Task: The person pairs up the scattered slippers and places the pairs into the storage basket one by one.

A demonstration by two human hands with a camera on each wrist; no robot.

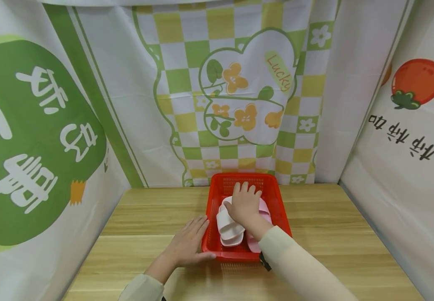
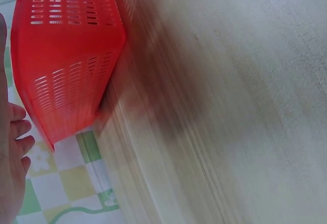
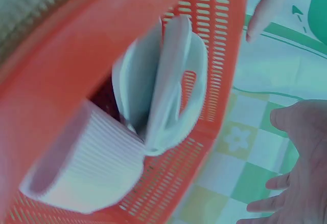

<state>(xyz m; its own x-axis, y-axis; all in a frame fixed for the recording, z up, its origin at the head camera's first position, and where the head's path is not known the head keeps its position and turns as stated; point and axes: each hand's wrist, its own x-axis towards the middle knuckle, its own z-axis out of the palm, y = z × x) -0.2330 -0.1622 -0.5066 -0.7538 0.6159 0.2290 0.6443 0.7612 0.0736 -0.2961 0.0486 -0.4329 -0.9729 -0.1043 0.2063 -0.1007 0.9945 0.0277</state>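
A red plastic basket (image 1: 282, 209) with slotted walls holds a pair of white slippers (image 1: 229, 225) on its left side and pink slippers (image 1: 253, 243) on its right. My right hand (image 1: 245, 202) is over the basket with fingers spread, overlapping the slippers in the head view. In the right wrist view that hand (image 3: 306, 168) stands apart from the white slippers (image 3: 166, 86) and the ribbed pink slipper (image 3: 92, 157), with nothing in it. At the basket's front left corner is my left hand (image 1: 188, 242), its straight fingers along the rim and its thumb at the front edge.
Beneath the basket is a wood-grain table (image 1: 145, 234). A green and yellow checked cloth (image 1: 217, 154) hangs right behind it. Printed white cloth walls stand on the left (image 1: 100, 200) and on the right (image 1: 397, 188).
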